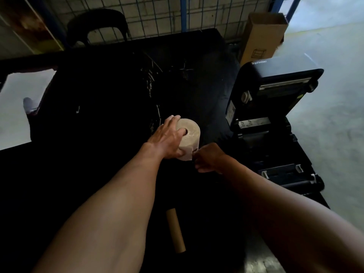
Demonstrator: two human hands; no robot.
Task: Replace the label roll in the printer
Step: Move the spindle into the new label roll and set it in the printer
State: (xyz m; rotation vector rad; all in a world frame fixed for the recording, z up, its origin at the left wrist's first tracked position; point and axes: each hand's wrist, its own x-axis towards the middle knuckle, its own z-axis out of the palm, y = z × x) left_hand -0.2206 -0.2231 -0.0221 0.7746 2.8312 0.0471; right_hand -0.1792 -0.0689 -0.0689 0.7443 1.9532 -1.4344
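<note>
Two hands work one fresh label roll (189, 137) at frame centre: left hand (167, 139) clasps it steady on the counter (98, 174), right hand (209, 158) pinches at its lower edge, likely freeing the leading end. Printer (275, 123) stands lid-up at right, ready to load; spent cardboard core (175, 230) lies discarded below.

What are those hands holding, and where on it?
The left hand grips the label roll across its flat end; the right hand pinches its lower edge.

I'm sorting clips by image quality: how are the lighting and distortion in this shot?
Head view: the table is nearly black, underexposed; the floor at right is bright and washed out; the label roll and left hand are clearly lit; the right hand is shadowed; wide-angle bending shows at the edges.
</note>
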